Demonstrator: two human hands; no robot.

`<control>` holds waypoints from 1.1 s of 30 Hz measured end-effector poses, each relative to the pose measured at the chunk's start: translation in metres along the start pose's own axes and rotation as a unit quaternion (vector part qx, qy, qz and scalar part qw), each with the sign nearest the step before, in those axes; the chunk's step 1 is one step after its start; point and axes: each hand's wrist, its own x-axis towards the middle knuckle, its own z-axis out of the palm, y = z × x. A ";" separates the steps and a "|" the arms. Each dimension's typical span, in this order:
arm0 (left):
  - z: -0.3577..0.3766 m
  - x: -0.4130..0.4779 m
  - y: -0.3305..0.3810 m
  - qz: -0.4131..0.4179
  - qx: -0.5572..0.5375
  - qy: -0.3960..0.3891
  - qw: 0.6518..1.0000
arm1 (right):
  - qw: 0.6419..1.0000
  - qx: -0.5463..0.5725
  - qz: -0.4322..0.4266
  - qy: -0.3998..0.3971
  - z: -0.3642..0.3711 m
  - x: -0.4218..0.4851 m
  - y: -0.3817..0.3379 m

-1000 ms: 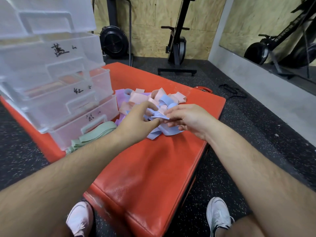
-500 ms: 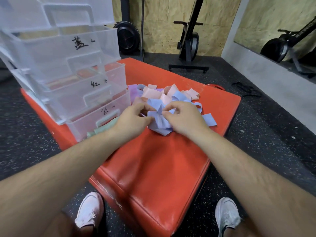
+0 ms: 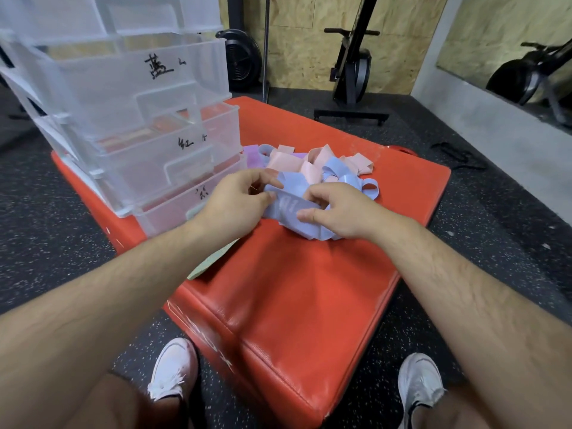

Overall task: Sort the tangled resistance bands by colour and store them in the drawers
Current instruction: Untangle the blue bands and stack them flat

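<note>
Both hands are now drawing the blue band point(image 3: 294, 202) flat: left hand point(image 3: 238, 202) and right hand point(image 3: 337, 212) are pinching opposite ends, long axis lying left-right between them.

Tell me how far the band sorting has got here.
Done: something reddish lies in the middle drawer. In hand: left hand and right hand grip a blue band. Left: the pile of pink, blue and purple bands behind is tangled; a green band lies by the bottom drawer.

Forearms reach forward; left hand point(image 3: 235, 204) and right hand point(image 3: 339, 212), close together, pinch the blue band point(image 3: 291, 205).
</note>
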 end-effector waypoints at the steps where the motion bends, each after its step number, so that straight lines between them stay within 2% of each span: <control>1: -0.003 0.000 -0.001 -0.004 0.001 0.005 1.000 | 1.000 -0.010 0.010 -0.008 -0.003 -0.002 0.005; 7: -0.016 0.007 -0.009 -0.036 -0.025 0.039 0.998 | 0.994 -0.082 0.060 -0.043 -0.018 -0.012 0.034; 12: -0.029 0.013 -0.025 -0.088 -0.035 0.036 0.995 | 0.980 -0.148 0.109 -0.074 -0.031 -0.021 0.071; 17: -0.031 0.006 -0.037 -0.119 -0.076 -0.016 0.990 | 0.982 -0.104 0.142 -0.072 -0.048 -0.041 0.101; 21: -0.022 -0.009 -0.051 -0.113 0.002 -0.081 0.990 | 0.976 0.029 0.198 -0.085 -0.052 -0.059 0.124; 23: -0.012 -0.021 -0.057 -0.061 0.100 -0.084 0.990 | 0.969 0.066 0.215 -0.098 -0.045 -0.066 0.129; 26: -0.002 -0.037 -0.069 0.017 0.249 -0.083 0.965 | 0.968 0.075 0.219 -0.096 -0.029 -0.072 0.131; 33: 0.002 -0.044 -0.090 0.078 0.323 -0.049 0.942 | 0.977 0.054 0.194 -0.070 -0.018 -0.074 0.122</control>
